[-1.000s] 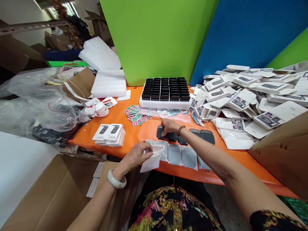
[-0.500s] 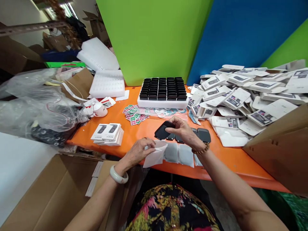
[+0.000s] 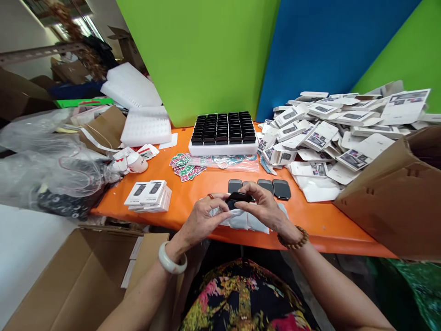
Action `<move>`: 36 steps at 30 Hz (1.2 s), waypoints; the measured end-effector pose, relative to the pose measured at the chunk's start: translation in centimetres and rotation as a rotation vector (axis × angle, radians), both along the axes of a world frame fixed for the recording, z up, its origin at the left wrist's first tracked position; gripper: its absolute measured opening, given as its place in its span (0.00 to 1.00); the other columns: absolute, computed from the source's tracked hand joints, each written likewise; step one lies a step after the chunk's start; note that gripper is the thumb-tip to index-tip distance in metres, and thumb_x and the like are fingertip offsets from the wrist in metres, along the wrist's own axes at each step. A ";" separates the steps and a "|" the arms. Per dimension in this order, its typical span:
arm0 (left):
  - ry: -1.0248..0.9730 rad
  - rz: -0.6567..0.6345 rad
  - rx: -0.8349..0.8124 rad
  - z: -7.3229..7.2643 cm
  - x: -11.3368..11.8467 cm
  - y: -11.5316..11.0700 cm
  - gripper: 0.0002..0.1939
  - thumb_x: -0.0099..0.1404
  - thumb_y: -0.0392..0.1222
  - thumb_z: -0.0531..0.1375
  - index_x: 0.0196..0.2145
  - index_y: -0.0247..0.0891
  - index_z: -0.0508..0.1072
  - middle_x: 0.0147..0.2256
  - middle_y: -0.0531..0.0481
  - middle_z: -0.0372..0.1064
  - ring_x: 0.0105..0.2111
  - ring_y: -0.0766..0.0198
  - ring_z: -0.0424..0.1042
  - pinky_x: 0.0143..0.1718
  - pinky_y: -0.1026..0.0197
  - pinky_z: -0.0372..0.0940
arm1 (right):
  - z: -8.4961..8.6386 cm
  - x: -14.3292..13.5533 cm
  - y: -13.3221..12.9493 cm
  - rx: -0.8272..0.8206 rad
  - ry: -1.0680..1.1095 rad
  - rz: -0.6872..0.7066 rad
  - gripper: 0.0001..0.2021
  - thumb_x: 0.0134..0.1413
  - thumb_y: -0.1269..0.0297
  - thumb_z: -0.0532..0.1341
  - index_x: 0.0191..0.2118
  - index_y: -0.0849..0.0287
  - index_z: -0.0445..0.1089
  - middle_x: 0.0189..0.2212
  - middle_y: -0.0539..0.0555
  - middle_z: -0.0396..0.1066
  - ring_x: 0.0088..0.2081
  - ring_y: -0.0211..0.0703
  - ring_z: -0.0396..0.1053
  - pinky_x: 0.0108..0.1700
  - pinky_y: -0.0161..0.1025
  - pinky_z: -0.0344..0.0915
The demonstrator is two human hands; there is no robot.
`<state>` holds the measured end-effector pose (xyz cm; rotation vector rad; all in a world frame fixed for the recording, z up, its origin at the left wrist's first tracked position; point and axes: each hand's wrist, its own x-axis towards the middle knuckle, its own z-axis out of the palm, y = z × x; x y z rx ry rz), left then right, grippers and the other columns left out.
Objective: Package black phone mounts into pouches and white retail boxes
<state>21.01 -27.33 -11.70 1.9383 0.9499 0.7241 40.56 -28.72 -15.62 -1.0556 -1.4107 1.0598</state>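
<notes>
My left hand, with a pale bangle at its wrist, pinches a thin white pouch by its mouth. Between both hands is a black device, gripped by my right hand and partly at the pouch's opening. Fingers hide much of the pouch. Behind my hands several dark flat devices lie in a row on the orange table. Filled pale pouches lie side by side near the front edge, partly under my right hand.
A white foam tray of black devices stands at the back, behind scattered cards. Stacked white boxes are at the left, a heap of flattened boxes at the right beside a carton.
My right hand has brought the black device down to the pouch in my left hand, and the two hands are now close together. The camera view has shifted slightly right.
</notes>
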 end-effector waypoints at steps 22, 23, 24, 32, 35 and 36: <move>-0.190 0.584 0.246 -1.8 0.8 -0.6 0.06 0.63 0.42 0.59 0.36 0.39 0.68 0.42 0.45 0.70 0.46 0.59 0.70 0.52 0.54 0.62 | -0.1 -0.8 1.2 -0.213 0.221 -0.057 0.17 0.51 0.51 0.62 0.22 0.58 0.62 0.20 0.46 0.57 0.23 0.33 0.53 0.27 0.34 0.52; -0.158 0.587 0.217 -2.3 0.9 -1.1 0.07 0.62 0.43 0.60 0.37 0.40 0.69 0.42 0.45 0.70 0.46 0.59 0.70 0.53 0.54 0.62 | -0.3 -1.1 1.3 -0.237 0.260 -0.046 0.18 0.50 0.50 0.63 0.22 0.58 0.62 0.20 0.45 0.57 0.23 0.33 0.52 0.26 0.34 0.51; -0.138 0.567 0.153 -3.0 1.0 -1.7 0.09 0.61 0.43 0.61 0.39 0.40 0.69 0.42 0.46 0.71 0.46 0.58 0.70 0.53 0.54 0.62 | -0.5 -1.3 1.3 -0.258 0.296 -0.032 0.18 0.49 0.49 0.63 0.22 0.58 0.62 0.19 0.45 0.57 0.22 0.33 0.52 0.26 0.33 0.51; -0.449 0.405 -0.492 -6.0 1.0 -1.4 0.17 0.50 0.45 0.68 0.36 0.36 0.71 0.30 0.54 0.70 0.30 0.67 0.69 0.35 0.64 0.64 | -1.5 -3.0 1.9 -0.175 0.081 -0.115 0.15 0.52 0.49 0.60 0.29 0.57 0.64 0.25 0.49 0.63 0.27 0.38 0.59 0.30 0.36 0.59; -0.498 0.417 -0.602 -6.3 0.2 -0.2 0.18 0.45 0.46 0.71 0.31 0.34 0.73 0.25 0.56 0.67 0.26 0.70 0.65 0.30 0.67 0.61 | -0.8 -3.0 1.9 0.093 -0.190 -0.251 0.12 0.55 0.55 0.60 0.41 0.56 0.67 0.40 0.57 0.68 0.41 0.46 0.65 0.43 0.42 0.63; -0.523 0.421 -0.643 -6.4 0.0 0.2 0.19 0.43 0.46 0.72 0.30 0.34 0.73 0.25 0.56 0.67 0.26 0.71 0.65 0.30 0.67 0.61 | -0.7 -3.1 2.0 0.140 -0.239 -0.204 0.12 0.55 0.57 0.60 0.43 0.56 0.67 0.42 0.57 0.68 0.43 0.47 0.65 0.45 0.43 0.62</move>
